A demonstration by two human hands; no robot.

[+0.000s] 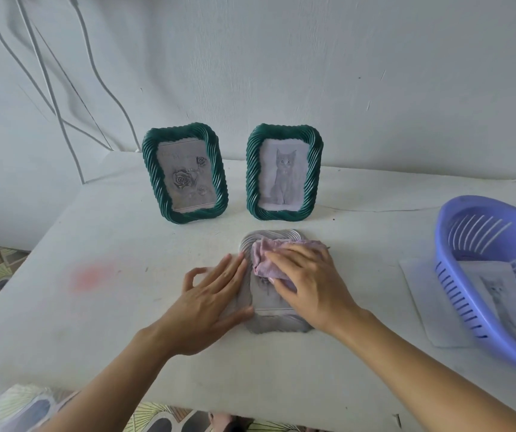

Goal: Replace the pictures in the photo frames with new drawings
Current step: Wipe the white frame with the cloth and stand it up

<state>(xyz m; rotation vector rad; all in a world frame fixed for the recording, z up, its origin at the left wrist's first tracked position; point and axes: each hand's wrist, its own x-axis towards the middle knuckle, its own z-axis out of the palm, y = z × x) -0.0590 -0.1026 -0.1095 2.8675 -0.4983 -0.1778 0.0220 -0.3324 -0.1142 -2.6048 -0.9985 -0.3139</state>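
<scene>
A white ribbed photo frame (277,324) lies flat on the table in front of me, a picture showing behind its glass. My left hand (211,302) rests flat on the frame's left edge, fingers straight. My right hand (308,286) presses a crumpled pink cloth (264,254) onto the frame's glass, fingers spread over the cloth. Behind it stand two green twisted-rim frames: the left green frame (185,174) holds a rose drawing, the right green frame (284,173) holds a cat drawing.
A purple slotted basket (468,260) sits at the right table edge on white paper sheets (421,294), with a cat drawing (504,297) inside it. White cables (63,98) hang on the wall at the left. The white table (94,244) has a faint pink stain.
</scene>
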